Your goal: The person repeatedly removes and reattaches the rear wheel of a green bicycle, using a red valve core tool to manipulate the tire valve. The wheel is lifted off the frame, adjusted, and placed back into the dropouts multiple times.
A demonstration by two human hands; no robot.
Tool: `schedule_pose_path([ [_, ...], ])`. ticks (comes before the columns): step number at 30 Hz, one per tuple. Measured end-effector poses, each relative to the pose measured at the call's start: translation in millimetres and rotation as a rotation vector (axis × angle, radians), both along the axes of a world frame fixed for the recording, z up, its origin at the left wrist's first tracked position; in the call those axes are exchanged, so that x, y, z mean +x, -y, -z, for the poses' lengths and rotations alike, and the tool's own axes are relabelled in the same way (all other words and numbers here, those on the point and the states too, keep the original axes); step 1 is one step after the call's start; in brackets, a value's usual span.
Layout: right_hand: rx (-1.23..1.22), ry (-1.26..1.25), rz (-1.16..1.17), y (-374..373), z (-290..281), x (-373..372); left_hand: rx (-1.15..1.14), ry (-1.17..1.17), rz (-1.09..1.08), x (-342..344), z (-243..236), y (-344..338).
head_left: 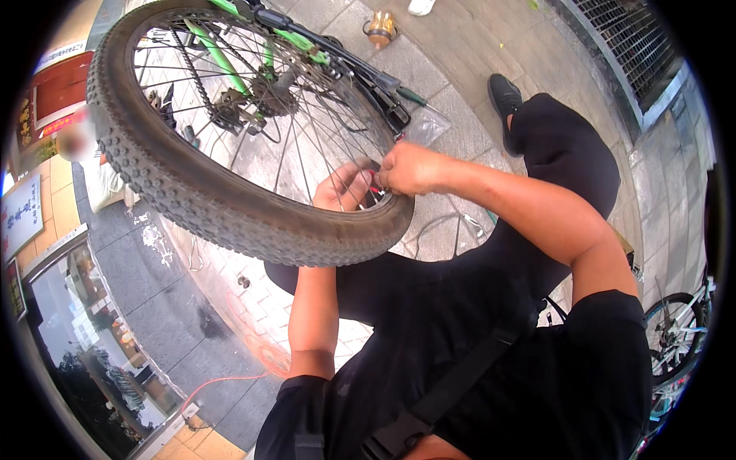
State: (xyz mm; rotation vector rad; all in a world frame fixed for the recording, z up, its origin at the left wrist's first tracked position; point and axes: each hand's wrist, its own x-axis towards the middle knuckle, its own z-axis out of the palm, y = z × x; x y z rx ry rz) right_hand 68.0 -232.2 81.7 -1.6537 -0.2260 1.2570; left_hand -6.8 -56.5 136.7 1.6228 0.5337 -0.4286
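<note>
A bicycle's rear wheel with a knobbly black tyre (207, 201) is tilted in front of me, joined to a green frame (215, 57). My left arm passes behind the tyre, and my left hand (343, 186) shows through the spokes, fingers bent and pinched close to the rim. From the right, my right hand (414, 169) reaches the wheel's near inner edge, its fingers closed on a small red thing (374, 181). Both sets of fingertips nearly meet there, among the spokes. What the left fingers hold is hidden. Above lies the hub with its sprockets (280, 96).
A green-handled tool (412, 96) lies beyond my right hand. Farther off stands an amber container (380, 29). Cables (452, 222) lie on the paving by my legs. A red hose (222, 379) runs at lower left. Another bicycle (678, 330) stands at right, below a metal grate (625, 38).
</note>
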Motion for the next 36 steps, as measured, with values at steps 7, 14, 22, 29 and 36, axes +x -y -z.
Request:
schedule_pose_path([
  [7,0.101,0.19,-0.231,12.4,-16.6,-3.1,-0.411,-0.1,-0.023,-5.1,27.0,-25.5],
  [14,0.108,-0.037,-0.105,17.4,-23.3,3.5,0.333,-0.068,0.17,8.8,15.4,-8.7],
  [22,0.174,-0.269,0.088,14.8,5.2,-6.0,0.067,-0.026,0.114,-1.0,9.4,-12.5],
  [29,0.183,-0.359,0.135,16.3,6.0,-6.0,-0.765,0.047,-0.111,-32.0,77.3,-36.2],
  [36,0.181,-0.358,0.162,13.5,7.2,0.3,-0.252,-0.035,-0.032,0.6,28.5,-13.6],
])
